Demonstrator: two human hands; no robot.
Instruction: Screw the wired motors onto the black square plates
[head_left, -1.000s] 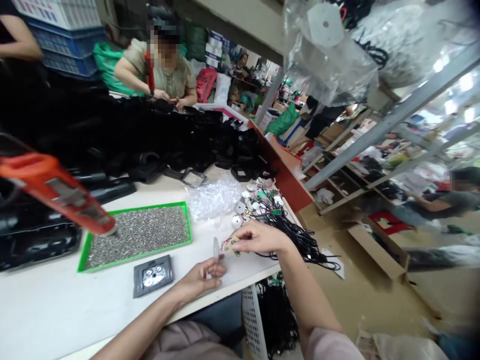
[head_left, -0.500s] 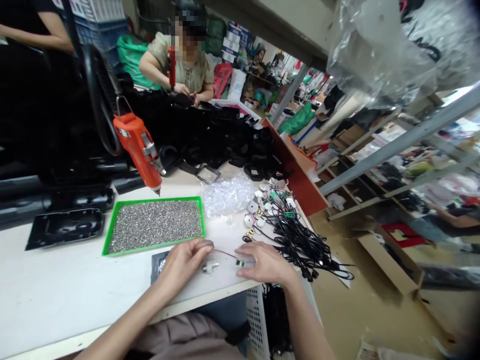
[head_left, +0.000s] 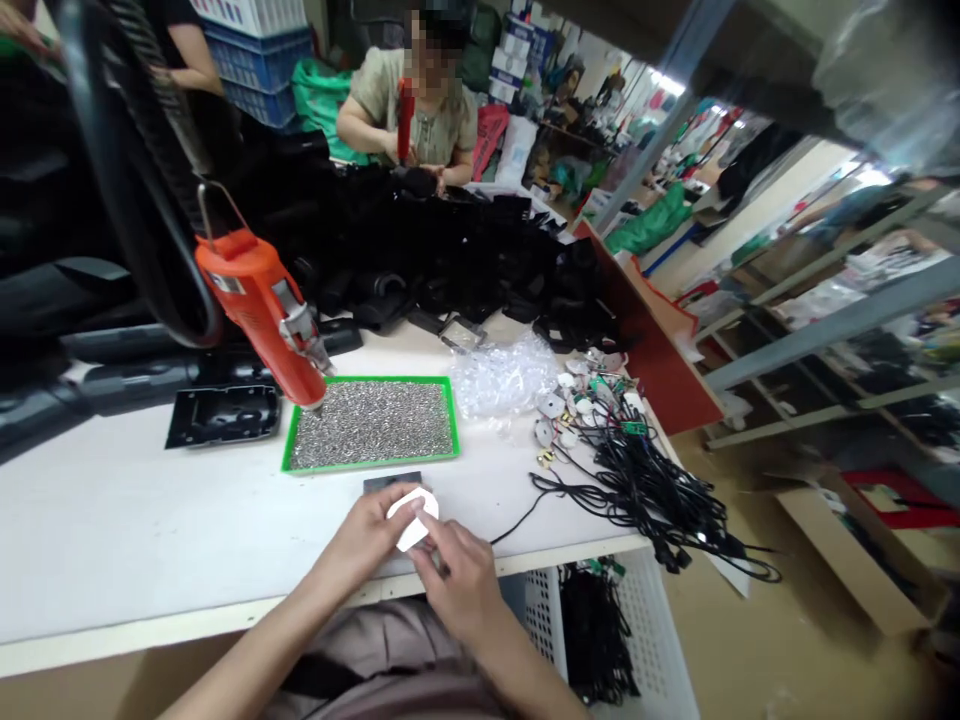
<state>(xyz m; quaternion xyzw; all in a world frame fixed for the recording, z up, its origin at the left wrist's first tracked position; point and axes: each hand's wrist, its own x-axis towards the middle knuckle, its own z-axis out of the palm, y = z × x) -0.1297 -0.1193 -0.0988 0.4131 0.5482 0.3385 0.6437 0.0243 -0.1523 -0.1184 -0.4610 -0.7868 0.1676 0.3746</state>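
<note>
White plastic disc (head_left: 411,518) is sitting in the grip, pinched between the fingers of the left hand (head_left: 360,540) and the fingertips of the right hand (head_left: 457,580), and both hands are closing on it just above the front edge of the worktop (head_left: 112,520). A dark grey plate (head_left: 391,484) is lying just beyond the grip, partly hidden behind the disc. Further beyond the grip, a green tray (head_left: 371,425) is holding a dense layer of small metal screws. An orange electric screwdriver (head_left: 259,315) is hanging up and to the left of the grip, with its tip just over the tray's back left corner. A black plastic housing (head_left: 223,415) is lying beside the tray on its left.

To the right of the grip, a tangle of black cables (head_left: 645,490) is spreading across the worktop, and a thin cable (head_left: 517,520) is trailing from it toward the right hand. Small white round parts with wires (head_left: 551,405) are clustering beyond the tangle's left side, beside a clear bubble wrap bag (head_left: 502,378). Far beyond the grip, a person (head_left: 439,110) is working behind a heap of black plastic parts (head_left: 450,260), holding a red screwdriver (head_left: 406,120).
</note>
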